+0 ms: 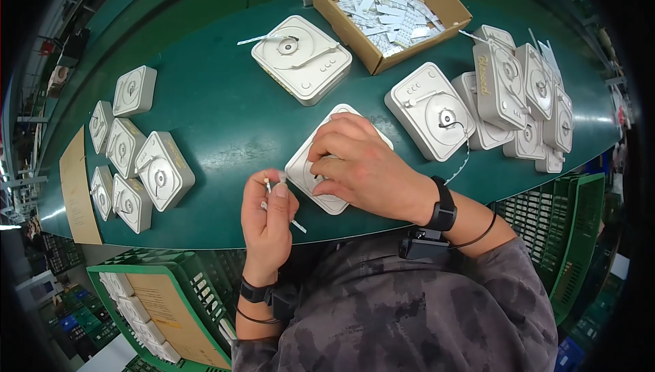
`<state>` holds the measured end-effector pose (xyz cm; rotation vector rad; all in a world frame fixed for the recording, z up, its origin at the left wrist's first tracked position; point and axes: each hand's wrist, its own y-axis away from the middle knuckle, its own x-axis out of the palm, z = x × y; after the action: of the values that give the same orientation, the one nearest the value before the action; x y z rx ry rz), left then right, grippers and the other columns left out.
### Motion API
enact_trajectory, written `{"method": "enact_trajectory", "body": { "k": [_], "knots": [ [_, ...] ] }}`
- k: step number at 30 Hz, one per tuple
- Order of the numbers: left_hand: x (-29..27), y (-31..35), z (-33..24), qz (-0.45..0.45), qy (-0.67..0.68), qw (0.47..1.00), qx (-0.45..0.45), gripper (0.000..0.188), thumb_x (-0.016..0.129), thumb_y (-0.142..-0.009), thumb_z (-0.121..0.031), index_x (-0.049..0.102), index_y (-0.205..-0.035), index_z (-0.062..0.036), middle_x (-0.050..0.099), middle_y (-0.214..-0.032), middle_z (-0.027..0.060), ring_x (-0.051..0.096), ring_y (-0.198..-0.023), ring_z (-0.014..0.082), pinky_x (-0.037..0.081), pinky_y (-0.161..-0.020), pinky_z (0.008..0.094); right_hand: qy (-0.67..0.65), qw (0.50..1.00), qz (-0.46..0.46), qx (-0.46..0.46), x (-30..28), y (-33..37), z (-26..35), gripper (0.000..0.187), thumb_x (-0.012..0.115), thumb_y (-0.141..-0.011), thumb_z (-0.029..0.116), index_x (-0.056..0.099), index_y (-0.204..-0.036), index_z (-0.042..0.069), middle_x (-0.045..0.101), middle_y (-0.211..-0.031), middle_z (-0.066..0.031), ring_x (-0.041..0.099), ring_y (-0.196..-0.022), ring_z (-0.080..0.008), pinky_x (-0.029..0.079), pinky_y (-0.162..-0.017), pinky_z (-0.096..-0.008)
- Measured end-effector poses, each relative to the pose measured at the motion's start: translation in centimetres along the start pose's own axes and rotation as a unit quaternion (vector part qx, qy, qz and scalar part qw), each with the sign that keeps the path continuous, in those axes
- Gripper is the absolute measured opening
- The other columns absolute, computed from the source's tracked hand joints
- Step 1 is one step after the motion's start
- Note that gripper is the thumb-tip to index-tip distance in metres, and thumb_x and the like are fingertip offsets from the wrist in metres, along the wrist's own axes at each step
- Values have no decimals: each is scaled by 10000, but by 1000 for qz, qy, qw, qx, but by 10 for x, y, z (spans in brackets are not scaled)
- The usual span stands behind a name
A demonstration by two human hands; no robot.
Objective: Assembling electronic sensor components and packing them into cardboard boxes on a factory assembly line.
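Observation:
Between the fingers and thumb of my left hand (271,211) is a narrow white strip (299,226) with dark marks, its lower end sticking out. The hand is closed, beside the near left edge of a white record-player-shaped case (334,205). My right hand (361,167) lies over that case, its fingers curled and bent down onto the top. It hides most of the case's disc and whatever is under the fingertips. To the right, a similar case (426,109) has a thin strip trailing from its centre; another (300,58) stands farther off with a strip sticking out left.
A cardboard box (374,58) of white strips stands at the far side of the green table (218,140). Several cases (160,174) are grouped at the left, others (508,85) piled at the right. Below the near edge are green crates (174,276), and flat cardboard (76,188) lies left.

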<state>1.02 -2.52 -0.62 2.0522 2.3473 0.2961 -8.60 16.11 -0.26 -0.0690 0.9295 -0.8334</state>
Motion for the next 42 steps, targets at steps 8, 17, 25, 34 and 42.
{"method": "enact_trajectory", "body": {
  "k": [8,17,25,34,42],
  "knots": [
    [6,-5,5,-16,-226,971,72,93,609,-985,-53,633,-1068,-19,610,-787,20,526,-665,77,431,-615,221,27,999,20,18,-1,-4,-2,113,754,-749,125,692,-816,58,618,-986,-31,551,-1066,-246,391,-1035,-424],
    [11,-8,12,-2,-324,935,145,112,647,-954,-30,636,-1065,-22,653,-779,64,548,-620,101,463,-589,257,75,997,12,-5,1,-5,-4,115,725,-768,155,668,-771,56,605,-898,-32,545,-1020,-237,396,-1003,-406],
    [10,-15,-7,11,-94,990,-101,101,669,-961,-71,689,-959,28,573,-704,-37,442,-633,23,379,-549,217,40,999,20,-17,0,-4,-7,140,727,-777,165,654,-787,46,607,-909,-41,547,-1014,-237,397,-998,-395],
    [17,-12,-6,-12,-203,978,-37,113,658,-961,-79,680,-954,31,555,-677,-33,429,-622,24,365,-536,219,-33,999,12,-2,1,-1,-10,77,692,-807,96,642,-805,38,608,-945,-53,547,-1043,-262,388,-1049,-430],
    [10,0,-22,-2,-254,967,-36,109,628,-982,-76,597,-974,28,568,-699,9,483,-603,71,400,-556,240,-34,999,-8,2,2,1,-12,106,657,-757,37,609,-852,36,586,-949,-63,544,-1043,-286,393,-1050,-463]
  ]
}}
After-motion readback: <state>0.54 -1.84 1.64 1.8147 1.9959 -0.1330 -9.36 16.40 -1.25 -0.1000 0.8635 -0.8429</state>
